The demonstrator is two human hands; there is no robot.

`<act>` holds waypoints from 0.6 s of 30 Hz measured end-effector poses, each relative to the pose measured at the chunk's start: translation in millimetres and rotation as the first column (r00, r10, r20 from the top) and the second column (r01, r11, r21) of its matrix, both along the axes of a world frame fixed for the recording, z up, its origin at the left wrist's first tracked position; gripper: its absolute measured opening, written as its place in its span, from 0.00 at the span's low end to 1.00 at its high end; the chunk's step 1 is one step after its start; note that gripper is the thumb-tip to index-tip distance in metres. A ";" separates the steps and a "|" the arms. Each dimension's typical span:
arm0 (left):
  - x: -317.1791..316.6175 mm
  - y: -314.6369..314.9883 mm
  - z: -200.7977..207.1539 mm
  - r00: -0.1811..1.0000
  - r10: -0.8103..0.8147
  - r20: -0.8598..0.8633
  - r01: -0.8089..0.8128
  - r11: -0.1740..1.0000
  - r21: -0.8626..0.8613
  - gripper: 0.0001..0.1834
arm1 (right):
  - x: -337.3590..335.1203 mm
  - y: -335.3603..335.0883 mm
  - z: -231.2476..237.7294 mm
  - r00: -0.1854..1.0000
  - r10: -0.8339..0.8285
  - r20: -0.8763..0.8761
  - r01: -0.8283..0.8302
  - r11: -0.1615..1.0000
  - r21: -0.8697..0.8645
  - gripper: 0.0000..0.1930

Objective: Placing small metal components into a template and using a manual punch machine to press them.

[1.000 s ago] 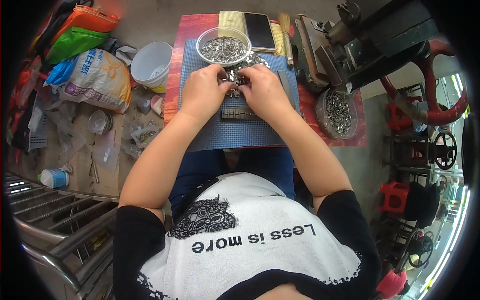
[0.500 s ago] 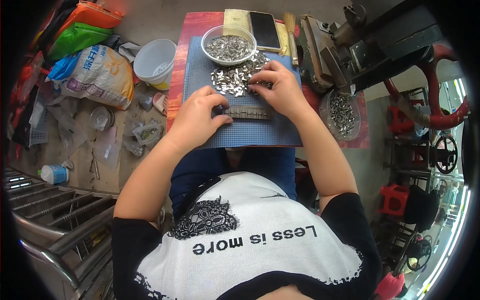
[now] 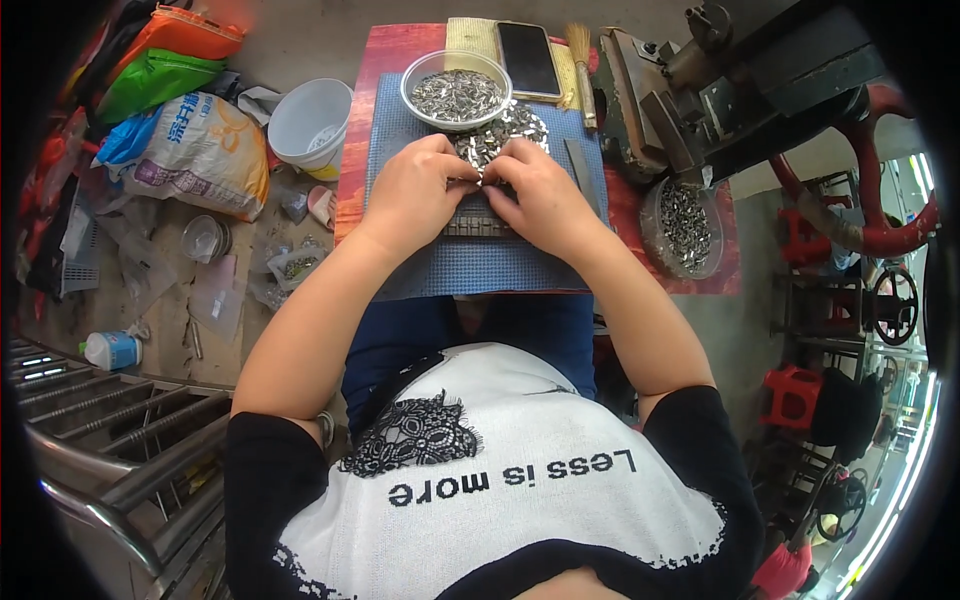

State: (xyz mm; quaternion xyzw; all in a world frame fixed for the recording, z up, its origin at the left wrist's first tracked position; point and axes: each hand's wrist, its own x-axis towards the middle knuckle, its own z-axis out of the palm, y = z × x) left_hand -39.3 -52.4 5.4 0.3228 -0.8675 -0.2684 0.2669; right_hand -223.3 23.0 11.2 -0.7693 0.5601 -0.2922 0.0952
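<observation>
Grey slotted bar (image 3: 476, 225), one; hands (image 3: 418, 195), two

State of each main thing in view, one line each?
left hand, fingers bent, grip unclear
right hand, fingers bent, grip unclear
slotted metal bar, lying flat, partly hidden
loose metal pieces, heaped
clear bowl, uncovered, loaded
clear tub, uncovered, loaded
phone, screen dark
brush, lying down
white bucket, uncovered

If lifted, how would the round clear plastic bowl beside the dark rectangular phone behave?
The bowl may flex: its wall looks thin. Full of small silvery metal pieces, it's probably heavy for its size. They look loose; tilting could spill some.
</observation>
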 end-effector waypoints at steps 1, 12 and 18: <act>-0.2 -0.5 -0.4 1.000 -0.024 0.019 0.024 1.000 0.004 0.06 | -2.6 2.9 3.0 0.999 -0.002 0.042 0.001 0.999 0.035 0.07; 3.2 7.5 2.4 0.999 -0.006 0.031 0.009 0.997 -0.083 0.07 | 12.4 27.2 12.1 0.997 0.053 0.048 -0.057 0.995 0.084 0.05; 21.0 15.1 6.8 1.000 0.002 -0.018 -0.001 0.998 0.057 0.13 | 7.2 36.0 23.5 0.993 -0.017 0.114 0.005 0.995 0.104 0.07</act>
